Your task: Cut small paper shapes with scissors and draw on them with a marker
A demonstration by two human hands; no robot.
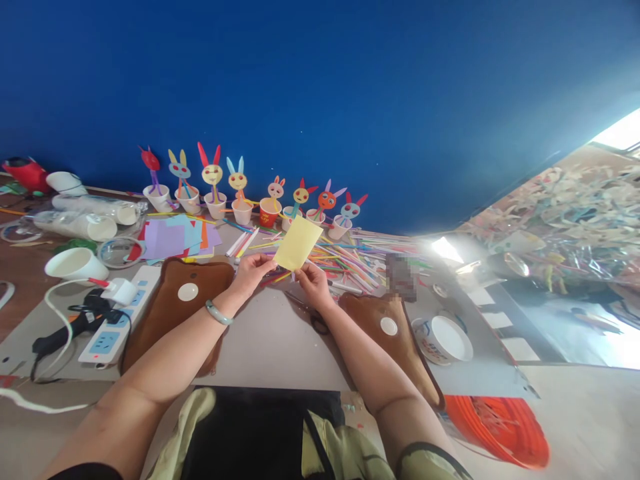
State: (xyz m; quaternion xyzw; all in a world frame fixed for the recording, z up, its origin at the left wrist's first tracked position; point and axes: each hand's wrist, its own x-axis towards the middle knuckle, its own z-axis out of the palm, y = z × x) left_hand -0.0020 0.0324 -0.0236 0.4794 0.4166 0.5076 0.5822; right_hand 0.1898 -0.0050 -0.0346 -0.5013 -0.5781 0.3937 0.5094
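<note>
A sheet of yellow paper point(299, 241) is held up, tilted, over the grey table. My left hand point(251, 275) pinches its lower left corner. At its bottom edge, the fingers of my right hand point(314, 285) close on the paper too. Scissors with dark handles point(319, 324) lie on the table under my right forearm, partly covered by it. Behind the paper, many coloured sticks point(350, 263) are strewn about. Purple, blue and other coloured paper sheets point(165, 238) are piled to the left of my left hand.
Paper cups point(242, 212) holding rabbit-faced figures point(213, 175) line the blue wall. Brown pads point(173, 307) lie by both forearms. A power strip point(120, 320) with plugs and a white cup point(76, 264) are at left. At right are a paper bowl point(450, 339) and an orange basket point(500, 427).
</note>
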